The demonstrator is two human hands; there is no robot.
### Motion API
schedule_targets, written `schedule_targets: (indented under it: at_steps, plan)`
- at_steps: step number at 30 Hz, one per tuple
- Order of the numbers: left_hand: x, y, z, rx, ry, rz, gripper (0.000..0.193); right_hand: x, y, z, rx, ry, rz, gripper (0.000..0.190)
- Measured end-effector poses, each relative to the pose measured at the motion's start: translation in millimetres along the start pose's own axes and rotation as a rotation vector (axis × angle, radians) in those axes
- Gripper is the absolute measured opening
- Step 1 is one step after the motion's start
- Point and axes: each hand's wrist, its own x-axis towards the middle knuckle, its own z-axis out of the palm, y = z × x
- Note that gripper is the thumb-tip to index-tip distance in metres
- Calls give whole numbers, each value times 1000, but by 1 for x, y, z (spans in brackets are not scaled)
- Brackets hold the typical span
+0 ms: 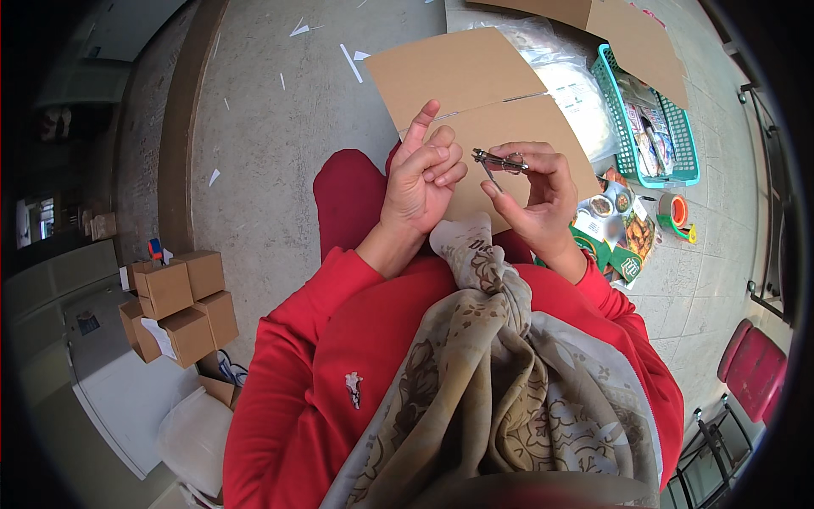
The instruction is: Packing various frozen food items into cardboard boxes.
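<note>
My right hand holds a metal nail clipper between thumb and fingers. The clipper's lever is swung out, and a small ring or chain hangs at one end. To its left is my left hand, with the index finger raised and the other fingers curled in against the thumb. Nothing shows in that hand. A short gap separates the clipper from the left fingers. Below both hands lies a flat cardboard sheet, creased and slotted across its middle, reaching up to my knees.
At the right are a turquoise basket with packets, clear plastic bags, a printed food leaflet and tape rolls. Small cartons are stacked at the left. Paper scraps dot the floor. A red chair stands lower right.
</note>
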Motion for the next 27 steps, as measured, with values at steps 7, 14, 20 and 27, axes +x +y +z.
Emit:
schedule_targets:
  at_steps: [7,14,20,27]
  plan:
    - [-3,0,4,-14,-29,29,56,-3,-1,0,-46,-72,-11,41]
    - [3,6,-7,198,66,127,47,0,20,0,19,76,28,33]
    - [7,8,-80,738,709,322,55,-13,81,-18,319,268,509,28]
    - [7,-22,-125,910,327,281,72,4,64,-7,276,186,502,26]
